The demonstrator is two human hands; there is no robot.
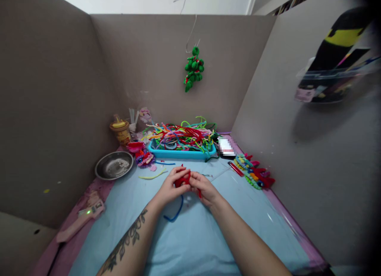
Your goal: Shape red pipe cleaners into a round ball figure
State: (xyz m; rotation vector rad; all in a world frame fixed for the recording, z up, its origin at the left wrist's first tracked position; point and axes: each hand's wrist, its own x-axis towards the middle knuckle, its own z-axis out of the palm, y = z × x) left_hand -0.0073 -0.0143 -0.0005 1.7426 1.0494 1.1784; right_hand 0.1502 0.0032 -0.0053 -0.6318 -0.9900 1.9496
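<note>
Between my two hands, over the middle of the table, is a red pipe cleaner piece (182, 181), bent into a small shape. My left hand (173, 184) is closed around its left side. On the right, the fingers of my right hand (205, 187) pinch its other side, and a red end pokes out below them. The fingers partly hide the piece. Below my left hand a blue pipe cleaner (176, 216) lies curved on the cloth. Beyond that hand lies a yellow-green pipe cleaner (152, 176).
A blue tray (181, 154) heaped with colourful pipe cleaners stands at the back. Leftward are a metal bowl (108, 167) with small beads and a pink glue gun (86, 220). Rightward lie a red cutter (236, 169), finished fuzzy figures (254, 173) and a phone (226, 147). Grey partitions enclose the table.
</note>
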